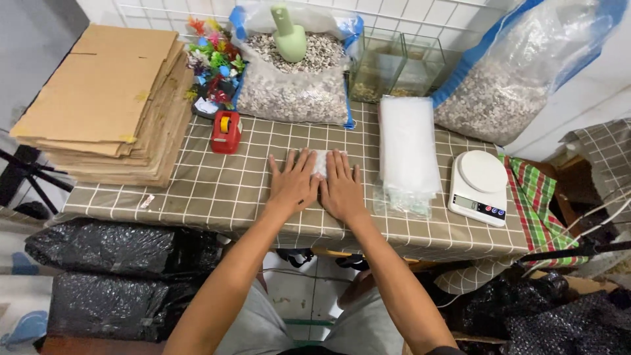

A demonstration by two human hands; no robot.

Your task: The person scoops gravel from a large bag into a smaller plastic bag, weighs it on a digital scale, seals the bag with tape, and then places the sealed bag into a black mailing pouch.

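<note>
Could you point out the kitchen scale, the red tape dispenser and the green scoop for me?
kitchen scale (482, 172): head view, on its round white platform.
red tape dispenser (226, 133): head view, on its red body.
green scoop (290, 38): head view, on its bowl.

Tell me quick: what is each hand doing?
Left hand: open, flat, pressing the small clear plastic bag on the checked tablecloth.
Right hand: open, flat on the same bag.

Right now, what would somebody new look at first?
Probably both hands, left hand and right hand, pressed flat side by side on a small white packet mid-table. Behind them sits an open gravel bag with a green scoop; a white scale sits right.
</note>
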